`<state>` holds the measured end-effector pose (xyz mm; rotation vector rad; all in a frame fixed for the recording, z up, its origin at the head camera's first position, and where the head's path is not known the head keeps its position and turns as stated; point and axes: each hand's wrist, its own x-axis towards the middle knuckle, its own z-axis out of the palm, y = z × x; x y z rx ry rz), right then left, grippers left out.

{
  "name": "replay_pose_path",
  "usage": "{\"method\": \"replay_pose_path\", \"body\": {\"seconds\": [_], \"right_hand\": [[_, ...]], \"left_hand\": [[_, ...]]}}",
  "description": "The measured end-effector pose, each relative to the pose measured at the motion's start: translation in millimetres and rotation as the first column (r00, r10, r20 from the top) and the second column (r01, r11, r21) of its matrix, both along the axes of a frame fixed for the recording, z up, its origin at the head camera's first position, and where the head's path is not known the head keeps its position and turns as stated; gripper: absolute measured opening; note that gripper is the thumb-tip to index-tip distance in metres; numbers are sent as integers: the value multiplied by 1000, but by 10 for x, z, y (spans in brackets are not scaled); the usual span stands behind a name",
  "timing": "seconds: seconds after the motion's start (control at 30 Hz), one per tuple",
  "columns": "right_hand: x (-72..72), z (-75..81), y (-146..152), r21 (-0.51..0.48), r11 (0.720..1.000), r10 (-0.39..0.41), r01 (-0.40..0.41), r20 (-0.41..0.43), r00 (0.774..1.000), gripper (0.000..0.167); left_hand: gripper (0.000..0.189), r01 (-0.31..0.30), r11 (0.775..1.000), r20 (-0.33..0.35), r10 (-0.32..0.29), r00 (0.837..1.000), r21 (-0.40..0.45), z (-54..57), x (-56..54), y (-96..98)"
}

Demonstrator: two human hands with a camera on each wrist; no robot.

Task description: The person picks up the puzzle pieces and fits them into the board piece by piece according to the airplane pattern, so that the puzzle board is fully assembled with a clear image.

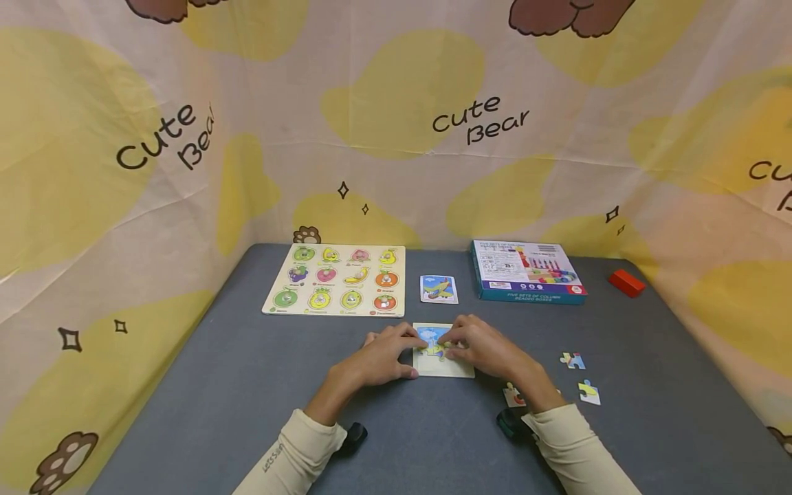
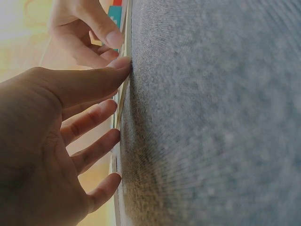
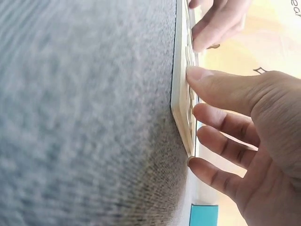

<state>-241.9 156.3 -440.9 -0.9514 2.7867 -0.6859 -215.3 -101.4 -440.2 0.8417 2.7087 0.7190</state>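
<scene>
Wrist views show left hand [image 2: 49,139] and right hand [image 3: 277,155], fingers apart, touching the small board [image 1: 445,368]; head view adds loose pieces [image 1: 590,393].

On a grey bench [image 1: 247,426], a person's left grip [image 1: 385,352] and right grip [image 1: 482,345] touch a small puzzle board [image 1: 445,370] between them. Beyond the left grip lies a fruit board [image 1: 342,289]; beyond the right, a box [image 1: 527,271].

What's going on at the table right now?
A person is working on a small jigsaw puzzle board. The left hand touches its left side, thumb at the near corner, and the right hand has its fingertips over the pieces on it. Other loose jigsaw pieces lie to the right, and an airplane picture card lies just beyond the board.
</scene>
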Motion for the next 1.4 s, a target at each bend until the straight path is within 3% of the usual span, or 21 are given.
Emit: {"method": "replay_pose_path", "body": {"seconds": [0.23,0.53,0.83,1.17,1.4], "right_hand": [[-4,-23,2,-2,1000,27,-27,-19,999,22],[-9,-41,-12,-18,999,-27,26,-19,999,22],[10,-27,-26,-39,998,-43,44,18,999,21],[9,-39,-29,-54,998,-40,41,20,999,19],[-20,-47,40,-123,992,-22,27,41,999,22]], "left_hand": [[50,3,1000,-1,-3,1000,-2,9,1,4],[54,29,999,-5,-29,1000,-26,51,30,39],[59,108,990,14,-108,994,-86,11,94,145],[63,134,982,13,-134,991,-135,-8,125,145],[63,154,977,11,-154,988,-146,-10,101,144]]}}
